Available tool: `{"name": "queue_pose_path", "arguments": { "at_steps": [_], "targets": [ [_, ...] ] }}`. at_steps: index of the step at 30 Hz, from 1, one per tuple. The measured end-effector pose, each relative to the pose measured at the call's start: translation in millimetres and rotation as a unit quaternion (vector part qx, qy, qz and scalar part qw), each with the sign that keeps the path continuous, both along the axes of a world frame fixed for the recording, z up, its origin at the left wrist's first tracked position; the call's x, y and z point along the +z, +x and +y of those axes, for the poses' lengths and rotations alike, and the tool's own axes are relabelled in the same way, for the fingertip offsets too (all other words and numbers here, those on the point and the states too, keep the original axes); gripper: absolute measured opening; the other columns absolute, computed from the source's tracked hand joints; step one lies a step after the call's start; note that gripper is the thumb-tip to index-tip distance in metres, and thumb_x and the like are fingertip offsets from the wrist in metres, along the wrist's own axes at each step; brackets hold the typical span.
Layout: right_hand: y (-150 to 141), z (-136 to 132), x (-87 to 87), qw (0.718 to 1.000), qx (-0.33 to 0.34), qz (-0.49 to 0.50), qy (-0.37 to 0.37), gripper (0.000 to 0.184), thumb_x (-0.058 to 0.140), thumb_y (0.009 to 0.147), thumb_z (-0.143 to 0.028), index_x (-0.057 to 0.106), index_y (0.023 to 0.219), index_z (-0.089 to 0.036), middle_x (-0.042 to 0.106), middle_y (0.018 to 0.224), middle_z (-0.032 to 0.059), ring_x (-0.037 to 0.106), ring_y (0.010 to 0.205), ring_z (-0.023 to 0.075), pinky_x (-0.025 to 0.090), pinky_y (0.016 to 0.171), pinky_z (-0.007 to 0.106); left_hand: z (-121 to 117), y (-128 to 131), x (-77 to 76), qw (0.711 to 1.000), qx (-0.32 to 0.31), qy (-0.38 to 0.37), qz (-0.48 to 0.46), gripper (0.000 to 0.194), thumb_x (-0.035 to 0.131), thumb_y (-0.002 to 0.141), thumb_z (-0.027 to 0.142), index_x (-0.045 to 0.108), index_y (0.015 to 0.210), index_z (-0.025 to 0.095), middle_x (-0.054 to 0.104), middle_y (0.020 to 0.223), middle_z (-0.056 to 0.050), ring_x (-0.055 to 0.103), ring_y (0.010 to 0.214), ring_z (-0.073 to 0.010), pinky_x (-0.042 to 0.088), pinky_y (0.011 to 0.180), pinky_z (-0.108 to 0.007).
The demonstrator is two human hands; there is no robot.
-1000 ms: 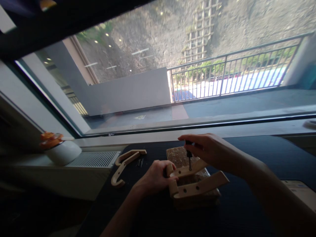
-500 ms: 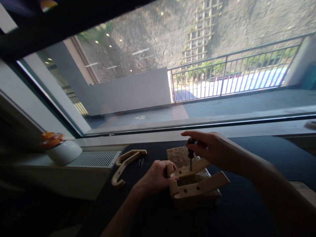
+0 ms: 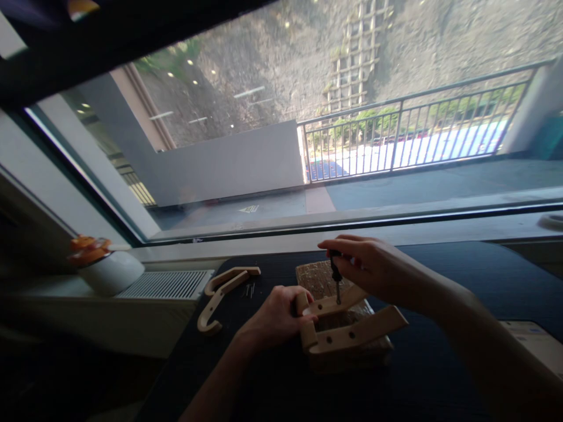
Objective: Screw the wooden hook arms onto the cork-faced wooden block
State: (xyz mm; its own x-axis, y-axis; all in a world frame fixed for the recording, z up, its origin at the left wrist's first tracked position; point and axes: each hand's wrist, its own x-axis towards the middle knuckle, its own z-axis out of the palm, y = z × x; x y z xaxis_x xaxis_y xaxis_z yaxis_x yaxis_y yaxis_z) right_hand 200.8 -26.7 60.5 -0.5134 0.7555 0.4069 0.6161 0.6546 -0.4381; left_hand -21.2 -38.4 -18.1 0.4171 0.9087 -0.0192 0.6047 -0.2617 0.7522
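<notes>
**Left hand (image 3: 275, 310) steadies the far hook (image 3: 326, 306) under the driver (image 3: 336, 269)**

Well out to the left of your left hand, a pot (image 3: 115, 271) with an orange top stands beside a grille (image 3: 173, 285). Nearer that hand, two loose hooks (image 3: 219, 296) lie close together on the table (image 3: 440, 261); a few screws (image 3: 250, 290) sit between them and your knuckles, probably put there for an easy reach.

Your left hand is clamped on the far hook's curled end, thumb towards the near hook (image 3: 363, 331); whether the thumb touches that one too, you cannot tell from here. The grip likely stops the far hook from twisting. Both hooks lie just right of this hand, across a block (image 3: 315, 275), which seems to serve as a backing.

Your right hand (image 3: 368, 261) closes around the driver's handle, above and right of your left. The shaft points down, nearly upright, its tip at the far hook's second hole, presumably to keep it in line.

Right of your right hand, partly behind the forearm, lies a pale flat thing (image 3: 530, 339).
</notes>
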Motion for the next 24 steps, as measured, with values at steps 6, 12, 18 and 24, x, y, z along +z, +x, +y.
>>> {"name": "queue_pose_path", "arguments": {
  "at_steps": [6,12,18,24],
  "targets": [
    [4.0,3.6,-3.0,0.999,-0.011,0.018,-0.045,0.036,0.046,0.088,-0.031,0.058,0.122,-0.022,0.069,0.075,0.002,0.055,0.053,0.0122,0.037,0.048,0.023,-0.6,0.2,1.7,1.0,0.003,-0.012,-0.007,0.021,0.065,0.071,0.028,0.065,0.086,0.013,0.06,0.075,0.0,0.05,0.067,-0.012,0.04,0.06,-0.02],
    [4.8,4.0,-1.0,0.998,-0.008,0.03,-0.048,0.027,0.051,0.086,-0.031,0.063,0.109,-0.023,0.069,0.077,0.0013,0.057,0.057,0.0119,0.039,0.05,0.022,0.5,0.0,-1.5,1.0,-0.001,-0.013,-0.013,0.021,0.065,0.071,0.027,0.065,0.086,0.012,0.059,0.074,-0.001,0.05,0.067,-0.0117,0.039,0.06,-0.02],
    [1.2,5.1,-1.5,0.999,-0.029,0.028,-0.02,0.023,0.057,0.083,-0.037,0.065,0.097,-0.021,0.067,0.074,0.0012,0.059,0.062,0.0137,0.041,0.054,0.024,0.3,0.6,-1.5,1.0,0.003,-0.009,-0.012,0.021,0.065,0.071,0.027,0.064,0.085,0.013,0.058,0.072,0.001,0.048,0.066,-0.0113,0.039,0.06,-0.021],
    [-0.6,5.5,-3.3,0.998,-0.026,0.039,-0.034,0.026,0.054,0.084,-0.037,0.065,0.102,-0.021,0.067,0.07,0.0009,0.058,0.057,0.0135,0.042,0.053,0.024,-0.6,1.0,-0.8,1.0,0.007,-0.017,-0.015,0.021,0.065,0.07,0.028,0.064,0.085,0.012,0.058,0.072,0.0,0.049,0.066,-0.0115,0.039,0.059,-0.021]
  ]
}}
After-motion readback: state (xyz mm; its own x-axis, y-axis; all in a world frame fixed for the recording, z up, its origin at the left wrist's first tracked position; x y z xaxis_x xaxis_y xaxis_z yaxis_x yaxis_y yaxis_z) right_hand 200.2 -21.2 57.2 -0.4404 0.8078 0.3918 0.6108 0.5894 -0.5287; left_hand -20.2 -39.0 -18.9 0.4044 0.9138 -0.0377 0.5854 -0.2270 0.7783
